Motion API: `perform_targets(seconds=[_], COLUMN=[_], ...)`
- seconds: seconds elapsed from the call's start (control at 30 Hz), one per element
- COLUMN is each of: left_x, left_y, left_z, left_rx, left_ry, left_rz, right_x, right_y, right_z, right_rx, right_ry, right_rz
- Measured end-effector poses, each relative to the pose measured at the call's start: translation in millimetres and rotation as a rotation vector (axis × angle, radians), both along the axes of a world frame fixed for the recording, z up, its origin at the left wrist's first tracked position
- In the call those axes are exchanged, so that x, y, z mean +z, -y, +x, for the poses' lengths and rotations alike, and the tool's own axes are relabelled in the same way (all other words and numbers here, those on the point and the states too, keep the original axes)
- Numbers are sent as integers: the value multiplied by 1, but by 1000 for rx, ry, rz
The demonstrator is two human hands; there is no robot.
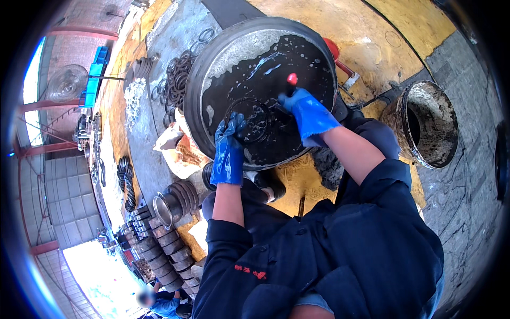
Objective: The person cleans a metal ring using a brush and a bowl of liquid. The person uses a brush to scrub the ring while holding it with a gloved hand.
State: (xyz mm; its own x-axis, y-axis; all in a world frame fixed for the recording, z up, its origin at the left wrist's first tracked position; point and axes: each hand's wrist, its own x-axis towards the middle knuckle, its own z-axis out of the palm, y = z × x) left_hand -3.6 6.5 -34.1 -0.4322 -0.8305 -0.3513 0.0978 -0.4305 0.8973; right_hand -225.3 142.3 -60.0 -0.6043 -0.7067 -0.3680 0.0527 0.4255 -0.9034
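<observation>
Together, gloved hands, left [228,151] and right [307,112], grip a ring [249,121] over the basin [223,58].

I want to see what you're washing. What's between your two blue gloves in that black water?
In the head view, a dark metal ring lies between the left hand and right hand, in the basin.

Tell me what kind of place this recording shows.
Probably a metalworking or repair workshop. Gloved hands, left hand and right hand, work a dark ring in a wide basin of black liquid; stacked metal rings and a grimy bucket sit on the stained floor.
</observation>
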Motion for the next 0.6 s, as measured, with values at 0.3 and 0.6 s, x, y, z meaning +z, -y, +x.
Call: perform_targets(seconds=[0.3,0.6], left_x=[-11,16], left_y=[-1,-11], left_z=[12,9], left_rx=[-77,-91], left_ry=[30,85], left_rz=[9,85], right_x=[45,80], right_y=[28,14], right_z=[47,23], right_rx=[432,345], right_ry=[-380,-440], right_rz=[-733,265])
